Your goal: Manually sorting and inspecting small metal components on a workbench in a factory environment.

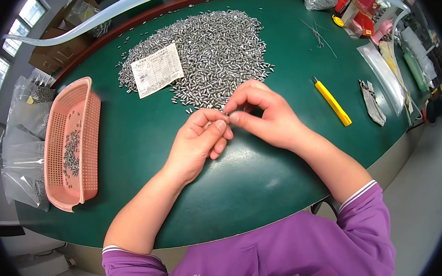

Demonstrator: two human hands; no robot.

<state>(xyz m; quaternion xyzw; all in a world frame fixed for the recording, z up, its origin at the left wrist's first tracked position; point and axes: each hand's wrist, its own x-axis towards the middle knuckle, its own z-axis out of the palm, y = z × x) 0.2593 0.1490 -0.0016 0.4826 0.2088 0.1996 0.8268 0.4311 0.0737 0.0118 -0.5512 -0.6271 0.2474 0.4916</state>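
A large heap of small silvery metal cylinders (214, 46) spreads over the green table. Just in front of its near edge, my left hand (198, 139) and my right hand (265, 114) meet fingertip to fingertip. Thumb and forefinger of each hand pinch at one tiny metal part (226, 115), mostly covered by the fingers. The other fingers of my left hand curl inward. On the heap's left side lies a printed paper slip (157, 70).
A pink plastic basket (90, 162) with some metal cylinders stands at the left, beside clear bags (24, 146) of parts. To the right lie a yellow utility knife (333, 102), thin wires (319, 36) and a small packet (372, 104). A clear hose (110, 13) arches across the far side.
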